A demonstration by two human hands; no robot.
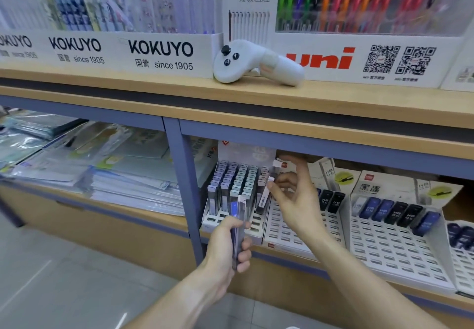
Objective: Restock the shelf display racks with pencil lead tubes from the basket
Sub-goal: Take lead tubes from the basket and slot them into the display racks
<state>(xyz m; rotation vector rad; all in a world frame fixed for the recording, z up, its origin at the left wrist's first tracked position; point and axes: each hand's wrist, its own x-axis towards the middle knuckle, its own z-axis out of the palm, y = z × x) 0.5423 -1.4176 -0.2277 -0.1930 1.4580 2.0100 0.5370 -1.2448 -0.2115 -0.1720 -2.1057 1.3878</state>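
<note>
**Lead tubes going into the left rack**

I see my left hand [228, 245] wrapped around a bundle of lead tubes [238, 222], held upright just in front of the left rack [256, 223]. My right hand [289, 192] pinches a single tube [264, 195] between thumb and fingertips at the right edge of that rack, its other fingers spread loosely. The rack's back rows are full of tubes; its front slots are bare. Right of that rack stand two more racks [392, 246], mostly bare, with dark tubes in their top rows. Above the rack, on the wooden shelf [154, 90], lies a white controller [256, 63].
</note>
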